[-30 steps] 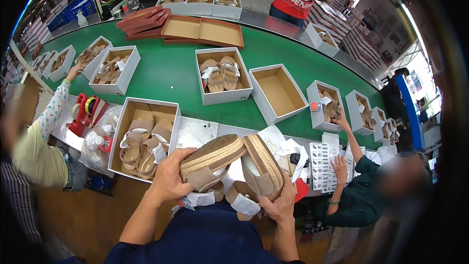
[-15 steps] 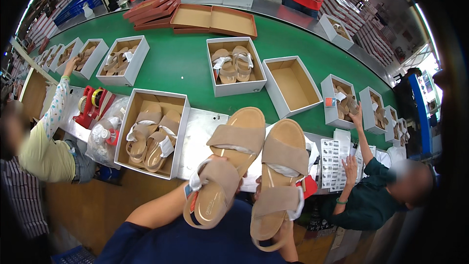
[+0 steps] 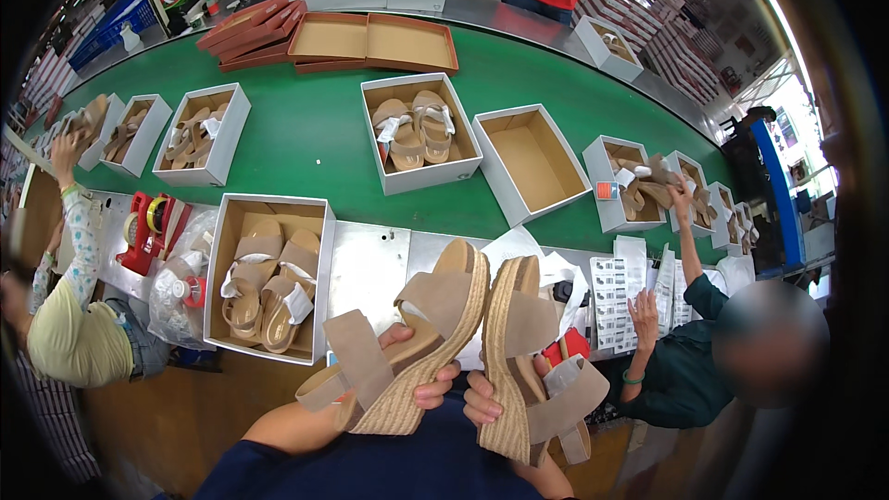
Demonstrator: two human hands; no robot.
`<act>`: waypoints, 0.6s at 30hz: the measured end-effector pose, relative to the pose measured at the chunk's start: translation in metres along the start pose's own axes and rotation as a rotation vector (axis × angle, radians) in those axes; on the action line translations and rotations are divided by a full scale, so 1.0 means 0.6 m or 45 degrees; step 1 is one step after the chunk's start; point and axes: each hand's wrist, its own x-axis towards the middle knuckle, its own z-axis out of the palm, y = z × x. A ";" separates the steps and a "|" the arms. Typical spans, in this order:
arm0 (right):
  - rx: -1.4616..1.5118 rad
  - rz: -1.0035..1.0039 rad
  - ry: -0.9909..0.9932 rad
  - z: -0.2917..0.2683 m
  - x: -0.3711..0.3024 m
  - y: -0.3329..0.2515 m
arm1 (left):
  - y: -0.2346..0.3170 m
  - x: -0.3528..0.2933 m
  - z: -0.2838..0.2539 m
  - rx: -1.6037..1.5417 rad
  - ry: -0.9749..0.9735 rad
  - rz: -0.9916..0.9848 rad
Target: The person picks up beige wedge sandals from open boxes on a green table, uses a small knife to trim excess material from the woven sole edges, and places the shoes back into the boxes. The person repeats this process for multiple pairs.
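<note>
My left hand (image 3: 421,380) grips a beige wedge sandal (image 3: 407,343) with a woven rope sole, tilted so its side shows. My right hand (image 3: 491,398) grips the matching sandal (image 3: 528,361), held upright on edge beside the first, their soles nearly touching. Both are held close to my body above the metal worktop (image 3: 370,264). An open white box (image 3: 231,222) with a pair of similar sandals (image 3: 264,282) sits just left of my hands.
A green conveyor (image 3: 306,130) carries several open shoe boxes, one empty (image 3: 532,162). A red tape dispenser (image 3: 148,231) stands at left. White tissue paper (image 3: 546,268) and label sheets (image 3: 611,292) lie at right. Seated people work on both sides; others stand across.
Both sandals have turned from flat, uppers facing me, onto their sides with the rope soles showing, and they have come closer together.
</note>
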 end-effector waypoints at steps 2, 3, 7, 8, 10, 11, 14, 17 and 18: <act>0.077 0.058 0.054 0.009 -0.001 -0.001 | 0.005 -0.010 -0.001 0.048 0.002 -0.008; 0.108 0.111 0.013 0.005 0.001 -0.003 | 0.005 -0.015 -0.008 0.070 -0.011 -0.008; 0.190 0.290 -0.169 -0.033 0.009 -0.017 | 0.012 -0.010 -0.022 0.056 -0.218 -0.030; 0.188 0.309 -0.189 -0.034 0.004 -0.020 | 0.012 -0.003 -0.027 0.063 -0.272 -0.052; 0.186 0.309 -0.189 -0.025 0.002 -0.019 | 0.013 0.005 -0.036 0.080 -0.370 -0.082; 0.181 0.288 -0.176 -0.022 -0.004 -0.018 | 0.019 0.008 -0.034 0.128 -0.336 -0.109; 0.049 0.225 -0.187 -0.032 -0.026 -0.028 | 0.036 0.011 -0.006 0.258 -0.143 -0.165; -0.313 0.141 -0.213 -0.059 -0.043 -0.068 | 0.054 -0.050 -0.019 0.383 0.498 -0.225; -0.440 0.074 -0.171 -0.060 -0.048 -0.080 | 0.086 -0.098 -0.096 0.441 0.888 -0.328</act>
